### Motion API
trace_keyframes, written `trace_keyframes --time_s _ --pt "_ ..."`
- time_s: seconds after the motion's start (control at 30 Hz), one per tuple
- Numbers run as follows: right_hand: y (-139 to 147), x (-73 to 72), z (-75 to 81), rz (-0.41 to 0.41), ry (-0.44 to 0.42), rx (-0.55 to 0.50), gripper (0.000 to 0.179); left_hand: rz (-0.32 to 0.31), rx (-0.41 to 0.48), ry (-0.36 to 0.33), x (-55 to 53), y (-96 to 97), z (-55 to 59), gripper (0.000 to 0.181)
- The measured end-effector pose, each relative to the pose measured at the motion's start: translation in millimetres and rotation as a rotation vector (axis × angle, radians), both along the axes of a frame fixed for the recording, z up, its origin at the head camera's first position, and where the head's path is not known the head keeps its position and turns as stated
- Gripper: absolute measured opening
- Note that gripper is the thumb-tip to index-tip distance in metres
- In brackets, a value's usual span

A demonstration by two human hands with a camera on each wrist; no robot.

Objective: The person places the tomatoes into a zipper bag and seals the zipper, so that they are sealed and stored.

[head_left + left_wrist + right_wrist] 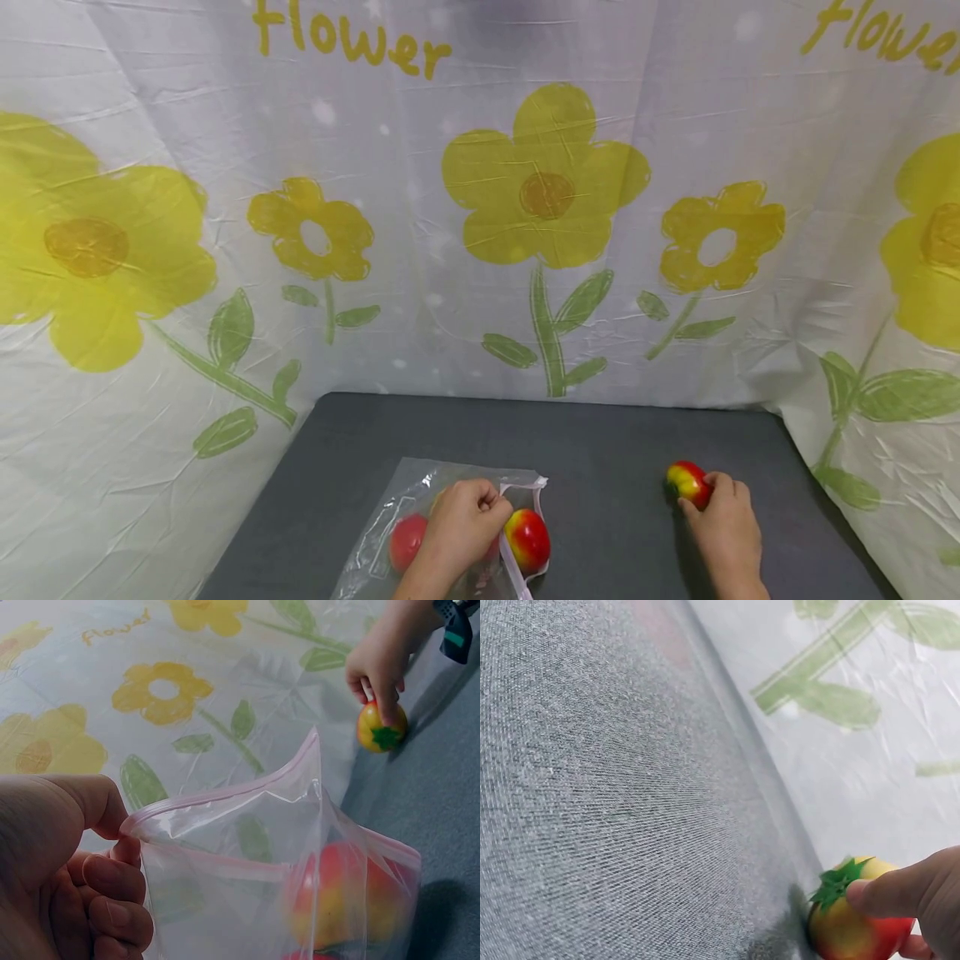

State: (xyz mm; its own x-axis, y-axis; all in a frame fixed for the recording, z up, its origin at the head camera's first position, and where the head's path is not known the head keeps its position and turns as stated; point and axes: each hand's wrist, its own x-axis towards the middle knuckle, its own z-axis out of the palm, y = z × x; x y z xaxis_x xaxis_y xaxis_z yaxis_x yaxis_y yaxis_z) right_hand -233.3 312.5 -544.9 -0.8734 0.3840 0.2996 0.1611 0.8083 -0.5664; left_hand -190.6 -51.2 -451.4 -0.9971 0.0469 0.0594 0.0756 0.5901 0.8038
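Glossy plastic bag (225, 900), smooth shiny fruit (687, 484), matt woven tablecloth (600, 467)

The head view looks forward and down over the table (600, 467) to the curtain (420, 250). Both wrist views are nearer and tilted, sharing the right hand (381, 664) and its fruit (369, 733).

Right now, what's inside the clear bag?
Inside the clear bag: at least a red fruit, plus a red-and-yellow fruit on the right. What the left grip covers can't be seen.
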Motion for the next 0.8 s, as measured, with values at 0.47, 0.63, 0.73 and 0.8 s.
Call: trace_keyframes --time_s 0.47,0.63,0.73,0.8 --pt "2.5 0.3 0.5 -0.019 -0.039 -0.071 0.058 -0.001 -0.006 0.014 -0.6 0.4 -0.1 0.016" --pt "3.1 2.3 2.7 -0.024 -0.033 -0.109 0.059 -0.002 0.012 0.0 -0.4 0.5 0.3 0.016" --pt "4.5 2.3 5.5 -0.023 -0.046 -0.143 0.06 -0.004 0.016 0.002 -0.7 0.4 0.1 0.015" --pt "5.0 2.8 7.7 -0.02 -0.058 -0.169 0.062 -0.006 0.012 0.012 -1.2 0.2 -0.2 0.015"
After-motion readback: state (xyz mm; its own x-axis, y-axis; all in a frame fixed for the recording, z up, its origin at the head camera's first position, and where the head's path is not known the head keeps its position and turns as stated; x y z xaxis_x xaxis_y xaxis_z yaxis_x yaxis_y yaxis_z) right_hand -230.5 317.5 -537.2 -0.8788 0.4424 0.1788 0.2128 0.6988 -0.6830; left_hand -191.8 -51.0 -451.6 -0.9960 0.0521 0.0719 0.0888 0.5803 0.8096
